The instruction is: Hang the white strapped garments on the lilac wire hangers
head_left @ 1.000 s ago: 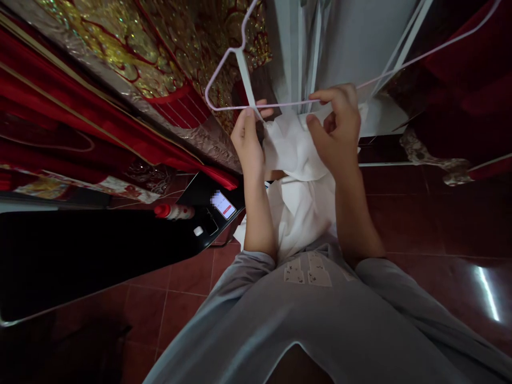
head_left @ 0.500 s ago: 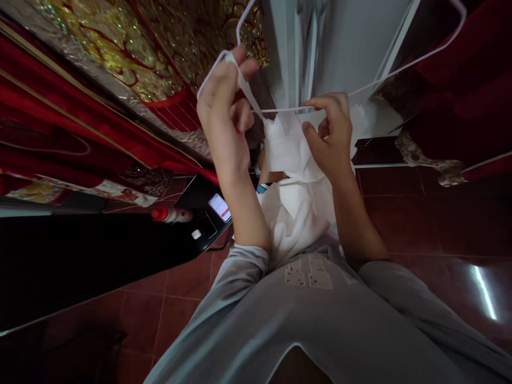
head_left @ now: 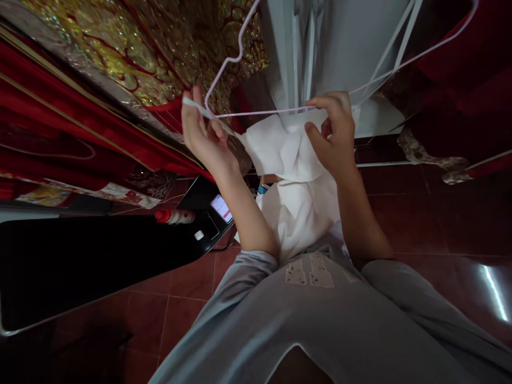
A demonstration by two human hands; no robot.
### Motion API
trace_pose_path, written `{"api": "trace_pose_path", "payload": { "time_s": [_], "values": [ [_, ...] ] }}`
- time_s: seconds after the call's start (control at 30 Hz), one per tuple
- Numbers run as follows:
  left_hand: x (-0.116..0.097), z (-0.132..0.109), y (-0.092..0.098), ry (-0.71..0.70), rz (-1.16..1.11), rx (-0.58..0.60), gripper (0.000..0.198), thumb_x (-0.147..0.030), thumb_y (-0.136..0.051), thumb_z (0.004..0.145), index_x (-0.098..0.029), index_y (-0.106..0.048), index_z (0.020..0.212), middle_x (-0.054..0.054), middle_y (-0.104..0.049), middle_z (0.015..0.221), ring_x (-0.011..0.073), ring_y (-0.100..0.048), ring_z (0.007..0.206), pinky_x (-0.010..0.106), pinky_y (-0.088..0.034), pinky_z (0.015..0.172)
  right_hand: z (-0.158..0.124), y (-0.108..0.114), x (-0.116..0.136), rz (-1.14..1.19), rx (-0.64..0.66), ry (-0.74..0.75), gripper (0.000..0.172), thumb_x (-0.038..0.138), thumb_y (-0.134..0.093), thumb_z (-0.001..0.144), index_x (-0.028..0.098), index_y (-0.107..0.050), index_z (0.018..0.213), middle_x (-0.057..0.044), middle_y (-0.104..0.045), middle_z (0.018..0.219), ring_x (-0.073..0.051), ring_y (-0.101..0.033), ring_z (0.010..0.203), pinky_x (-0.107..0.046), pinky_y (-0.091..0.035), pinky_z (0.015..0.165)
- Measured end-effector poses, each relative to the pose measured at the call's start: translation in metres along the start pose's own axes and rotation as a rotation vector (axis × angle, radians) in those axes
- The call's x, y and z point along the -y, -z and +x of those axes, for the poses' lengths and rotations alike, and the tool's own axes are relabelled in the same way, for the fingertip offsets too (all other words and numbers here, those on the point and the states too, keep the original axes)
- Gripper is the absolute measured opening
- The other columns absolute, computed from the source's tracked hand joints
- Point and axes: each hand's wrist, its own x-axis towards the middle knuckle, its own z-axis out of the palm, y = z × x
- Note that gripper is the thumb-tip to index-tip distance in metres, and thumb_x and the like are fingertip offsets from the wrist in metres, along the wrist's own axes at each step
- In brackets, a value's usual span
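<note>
A thin pale pink hanger (head_left: 260, 113) stretches across the view, its bar running between my hands. White cloth (head_left: 298, 152) hangs below the bar and falls in folds toward my lap. My left hand (head_left: 208, 128) has a narrow white strap of the cloth looped over its fingers, just beside the hanger's left corner. The fingers of my right hand (head_left: 332, 125) are curled on the hanger bar, at the upper right of the cloth; the thumb is apart from the fingers.
Red and gold garments (head_left: 152, 58) hang on the left. Below them a black table (head_left: 100, 261) bears a red-capped bottle (head_left: 174, 216), a phone (head_left: 222, 208) and a small white case (head_left: 199, 234). Dark red cloth (head_left: 472, 90) hangs on the right.
My left hand has moved left and down, drawing the strap outward. The hanger's left corner now shows outside that hand. My right hand has hardly moved.
</note>
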Motion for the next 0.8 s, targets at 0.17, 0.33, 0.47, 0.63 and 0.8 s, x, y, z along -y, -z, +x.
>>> {"api": "trace_pose_path", "payload": {
  "time_s": [0.17, 0.33, 0.47, 0.63, 0.8],
  "values": [
    [0.027, -0.022, 0.0, 0.096, 0.087, 0.171, 0.018, -0.019, -0.043, 0.103, -0.026, -0.061, 0.104, 0.002, -0.067, 0.123, 0.0298, -0.05, 0.123, 0.044, -0.046, 0.086, 0.0, -0.008, -0.002, 0.042, -0.005, 0.029, 0.031, 0.041, -0.057, 0.089, 0.034, -0.055, 0.118, -0.002, -0.049, 0.124, -0.012, -0.048, 0.078, -0.03, -0.04, 0.06],
    [0.045, -0.034, -0.018, 0.118, 0.075, 0.325, 0.009, -0.027, -0.053, 0.102, -0.03, -0.062, 0.101, 0.002, -0.069, 0.111, 0.0265, -0.06, 0.098, 0.037, -0.047, 0.069, -0.004, -0.014, 0.008, 0.039, 0.012, -0.03, 0.033, 0.051, -0.052, 0.093, 0.035, -0.053, 0.122, -0.001, -0.05, 0.127, -0.011, -0.047, 0.08, -0.03, -0.045, 0.068],
    [0.048, -0.032, -0.018, 0.09, 0.039, 0.339, 0.006, -0.036, -0.063, 0.097, -0.03, -0.063, 0.094, 0.003, -0.066, 0.097, 0.0206, -0.052, 0.066, 0.029, -0.036, 0.049, -0.002, -0.011, 0.01, 0.135, -0.005, 0.061, 0.034, 0.05, -0.059, 0.088, 0.036, -0.058, 0.119, -0.001, -0.051, 0.123, -0.013, -0.051, 0.079, -0.03, -0.045, 0.062],
    [0.043, -0.031, -0.019, 0.0, 0.071, 0.388, 0.011, -0.026, -0.058, 0.099, -0.03, -0.064, 0.091, 0.003, -0.065, 0.094, 0.0166, -0.031, 0.046, 0.031, -0.022, 0.044, 0.009, 0.016, -0.025, 0.293, -0.561, 0.223, 0.032, 0.035, -0.052, 0.088, 0.034, -0.058, 0.12, -0.002, -0.051, 0.127, -0.015, -0.055, 0.09, -0.031, -0.047, 0.075],
    [0.051, -0.027, -0.022, 0.005, 0.044, 0.386, 0.029, -0.007, -0.045, 0.106, -0.027, -0.06, 0.091, 0.0, -0.067, 0.089, 0.0151, -0.029, 0.043, 0.032, -0.021, 0.047, 0.008, 0.037, -0.069, 0.409, -0.45, -0.21, 0.042, 0.028, -0.046, 0.086, 0.03, -0.049, 0.128, -0.004, -0.053, 0.132, -0.015, -0.058, 0.098, -0.029, -0.045, 0.076]
  ]
}}
